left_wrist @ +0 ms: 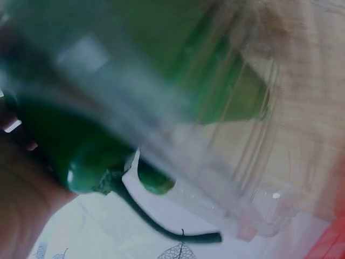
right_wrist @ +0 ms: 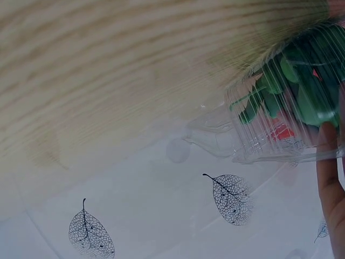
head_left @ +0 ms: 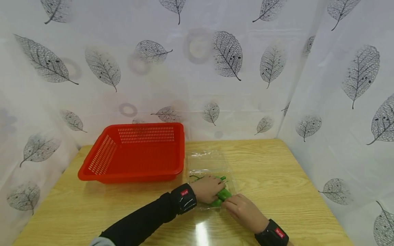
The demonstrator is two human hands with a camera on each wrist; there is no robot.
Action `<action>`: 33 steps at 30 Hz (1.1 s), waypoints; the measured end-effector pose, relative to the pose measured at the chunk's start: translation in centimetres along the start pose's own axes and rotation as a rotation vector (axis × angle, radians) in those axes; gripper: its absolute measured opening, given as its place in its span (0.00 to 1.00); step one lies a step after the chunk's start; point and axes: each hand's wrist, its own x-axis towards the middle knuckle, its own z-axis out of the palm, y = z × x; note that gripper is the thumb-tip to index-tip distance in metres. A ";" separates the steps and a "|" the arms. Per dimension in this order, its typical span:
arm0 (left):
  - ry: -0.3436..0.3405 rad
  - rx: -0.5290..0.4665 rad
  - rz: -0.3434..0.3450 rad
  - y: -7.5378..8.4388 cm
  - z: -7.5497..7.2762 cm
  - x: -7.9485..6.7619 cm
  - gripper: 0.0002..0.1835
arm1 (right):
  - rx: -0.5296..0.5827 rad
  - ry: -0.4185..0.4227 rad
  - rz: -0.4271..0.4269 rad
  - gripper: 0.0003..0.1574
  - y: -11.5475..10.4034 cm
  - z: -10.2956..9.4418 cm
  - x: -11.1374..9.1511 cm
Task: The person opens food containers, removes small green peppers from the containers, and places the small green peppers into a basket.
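Observation:
Several green peppers [head_left: 224,194] lie in a clear plastic box whose clear lid [head_left: 204,160] is folded back on the table. My left hand [head_left: 207,189] lies palm down over the peppers. At the left wrist, one pepper [left_wrist: 70,140] with a long curved stem is against the hand [left_wrist: 27,189], its fingertips mostly hidden. My right hand [head_left: 244,210] is at the box's near right corner, fingertips touching a pepper. In the right wrist view, a finger [right_wrist: 328,156] reaches over the rim of the ridged box [right_wrist: 253,129].
A red slotted plastic basket [head_left: 138,177] stands left of the box, close to it. Both are on a wood-grain table [head_left: 264,171]. A white leaf-patterned sheet [head_left: 184,85] hangs behind the table and along its sides.

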 end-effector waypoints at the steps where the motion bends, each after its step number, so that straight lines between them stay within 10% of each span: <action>1: 0.005 0.006 0.004 0.0 0.1 0.0 0.19 | 0.001 -0.003 0.002 0.17 0.0 0.0 0.0; 33: 0.009 -0.004 -0.023 -0.1 0.2 -0.3 0.25 | -0.005 -0.035 0.018 0.18 -0.2 -0.1 0.1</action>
